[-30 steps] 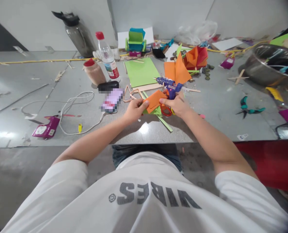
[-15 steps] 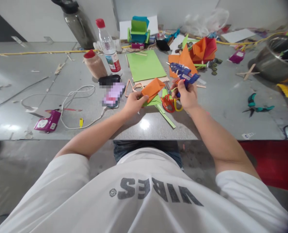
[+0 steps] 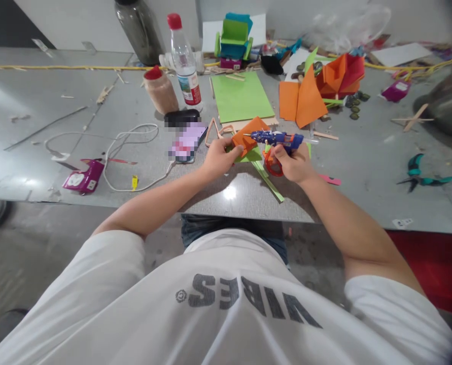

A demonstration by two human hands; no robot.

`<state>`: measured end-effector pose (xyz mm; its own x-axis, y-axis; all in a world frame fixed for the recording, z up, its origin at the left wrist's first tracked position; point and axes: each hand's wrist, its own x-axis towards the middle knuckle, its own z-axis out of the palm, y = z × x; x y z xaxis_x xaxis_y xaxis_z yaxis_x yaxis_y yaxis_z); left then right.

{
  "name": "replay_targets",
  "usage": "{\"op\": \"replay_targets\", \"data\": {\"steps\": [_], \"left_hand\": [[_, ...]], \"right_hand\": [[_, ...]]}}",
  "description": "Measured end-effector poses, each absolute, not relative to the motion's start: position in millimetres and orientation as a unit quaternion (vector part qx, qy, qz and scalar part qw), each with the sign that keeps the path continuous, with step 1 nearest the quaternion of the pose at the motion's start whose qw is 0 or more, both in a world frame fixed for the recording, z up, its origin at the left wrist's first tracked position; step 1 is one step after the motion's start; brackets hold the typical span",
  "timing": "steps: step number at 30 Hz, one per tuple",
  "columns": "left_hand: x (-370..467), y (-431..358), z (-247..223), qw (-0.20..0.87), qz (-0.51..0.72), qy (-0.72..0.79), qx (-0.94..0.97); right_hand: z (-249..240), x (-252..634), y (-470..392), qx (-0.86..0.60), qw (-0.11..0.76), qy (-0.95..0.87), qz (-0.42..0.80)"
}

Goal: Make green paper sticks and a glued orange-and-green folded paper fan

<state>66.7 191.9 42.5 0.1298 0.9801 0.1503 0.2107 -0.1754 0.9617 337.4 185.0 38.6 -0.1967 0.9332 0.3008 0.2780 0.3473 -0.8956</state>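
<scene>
Cluttered grey tabletop: left hand is pinching orange paper; right hand, grip closed around glue gun, is aiming its nozzle there; gluing needs steady pressing next.

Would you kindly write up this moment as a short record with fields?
Left hand: pinches a folded orange paper piece
Right hand: grips a blue glue gun, nozzle pointing at the orange piece
Under the hands: green paper strips, scissors with red handles
Nearby: phone, water bottle, green sheet
Surface: grey table
</scene>
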Motion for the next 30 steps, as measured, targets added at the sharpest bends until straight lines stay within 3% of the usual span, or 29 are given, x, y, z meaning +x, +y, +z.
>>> {"op": "replay_targets", "data": {"steps": [14, 30], "left_hand": [[71.6, 185.7, 48.0, 0.459, 0.448, 0.475, 0.603], [72.4, 184.1, 60.8, 0.457, 0.469, 0.489, 0.576]], "right_hand": [[57.5, 328.2, 178.2, -0.455, 0.444, -0.714, 0.292], [51.8, 341.0, 192.2, -0.490, 0.497, -0.684, 0.215]]}}
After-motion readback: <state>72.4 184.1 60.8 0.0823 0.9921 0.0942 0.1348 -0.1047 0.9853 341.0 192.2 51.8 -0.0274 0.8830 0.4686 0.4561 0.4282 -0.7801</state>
